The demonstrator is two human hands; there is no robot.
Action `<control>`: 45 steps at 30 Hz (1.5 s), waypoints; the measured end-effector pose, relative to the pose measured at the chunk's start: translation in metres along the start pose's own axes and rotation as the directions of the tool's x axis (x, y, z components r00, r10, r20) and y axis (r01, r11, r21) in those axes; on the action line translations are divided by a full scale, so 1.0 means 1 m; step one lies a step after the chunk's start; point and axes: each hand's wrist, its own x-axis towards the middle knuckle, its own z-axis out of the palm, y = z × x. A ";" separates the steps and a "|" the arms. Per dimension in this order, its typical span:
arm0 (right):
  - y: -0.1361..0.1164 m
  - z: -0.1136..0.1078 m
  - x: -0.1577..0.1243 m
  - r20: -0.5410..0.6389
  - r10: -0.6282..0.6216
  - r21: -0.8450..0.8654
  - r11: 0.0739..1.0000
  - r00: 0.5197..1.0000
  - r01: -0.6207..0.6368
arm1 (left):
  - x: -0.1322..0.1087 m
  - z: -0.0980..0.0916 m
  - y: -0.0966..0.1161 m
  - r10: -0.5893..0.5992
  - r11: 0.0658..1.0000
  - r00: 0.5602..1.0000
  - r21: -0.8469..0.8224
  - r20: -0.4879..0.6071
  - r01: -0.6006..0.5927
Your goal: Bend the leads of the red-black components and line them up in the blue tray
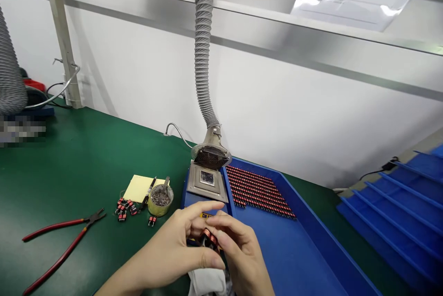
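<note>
Both my hands are together at the front of the bench, in front of the solder pot. Between my fingers are small red-and-black coils, partly hidden by the fingertips. My left hand curls round them from the left, its thumb below and index finger above. From the right, my right hand pinches them with thumb and fingers. Just below the hands lies a white cloth-like thing. The solder pot has a square metal top with a shiny bath in the middle.
A blue tray holds rows of coils. A fume hose hangs over the pot. Leftward are red-handled pliers, loose coils, a tin of grey residue and yellow paper. Blue trays stand stacked at right.
</note>
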 end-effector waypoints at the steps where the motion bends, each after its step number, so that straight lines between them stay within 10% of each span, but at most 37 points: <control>1: -0.001 0.001 0.000 -0.011 0.019 0.027 0.999 1.000 -0.019 | 0.000 0.000 -0.001 -0.005 1.000 1.000 0.031 -0.002 0.005; 9: -0.009 -0.018 0.004 -0.206 -0.044 0.242 0.966 0.978 0.094 | -0.003 0.002 0.003 0.002 0.988 0.999 0.152 -0.040 0.004; 16: -0.004 -0.009 -0.001 0.083 -0.038 -0.146 0.988 0.996 0.050 | -0.001 0.003 0.001 0.024 0.988 0.997 0.156 -0.078 -0.011; 45: -0.002 0.007 -0.002 -0.047 0.057 0.096 0.994 0.997 -0.052 | -0.007 0.004 0.006 0.073 0.978 0.995 0.200 -0.061 -0.059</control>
